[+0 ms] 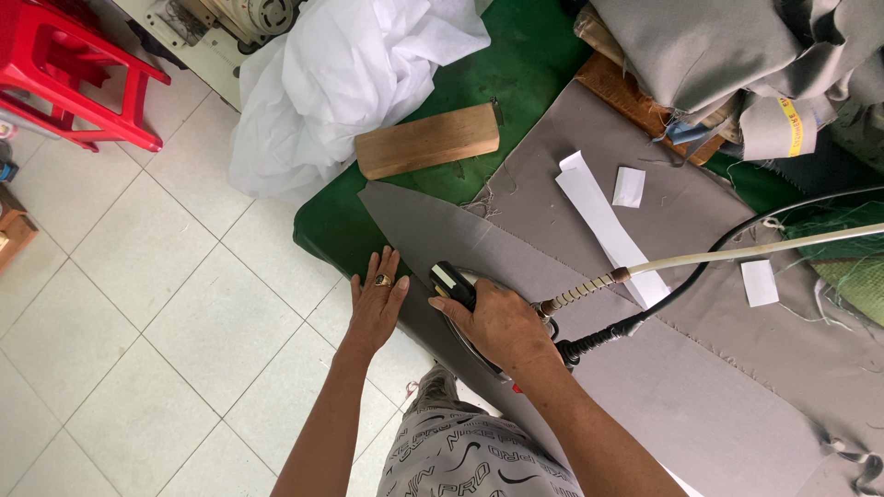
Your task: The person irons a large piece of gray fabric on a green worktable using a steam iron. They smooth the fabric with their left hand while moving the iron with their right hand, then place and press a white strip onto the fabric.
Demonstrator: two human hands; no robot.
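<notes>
My right hand (497, 322) grips the black handle of a steam iron (453, 283) that rests on a long pointed piece of grey fabric (460, 235). The fabric lies over the edge of a green padded table (516, 74). My left hand (378, 299), with a ring on one finger, lies flat with its fingers spread on the fabric's edge, just left of the iron. A cream hose (737, 253) and a black cable (681, 285) run from the iron off to the right.
A wooden block (428, 140) lies on the green table beyond the fabric. White cloth (341, 74) is heaped at the table's far corner. White paper strips (608, 225) rest on a second grey piece. Piled grey fabric (727, 46) sits top right. A red stool (74, 64) stands on the tiled floor.
</notes>
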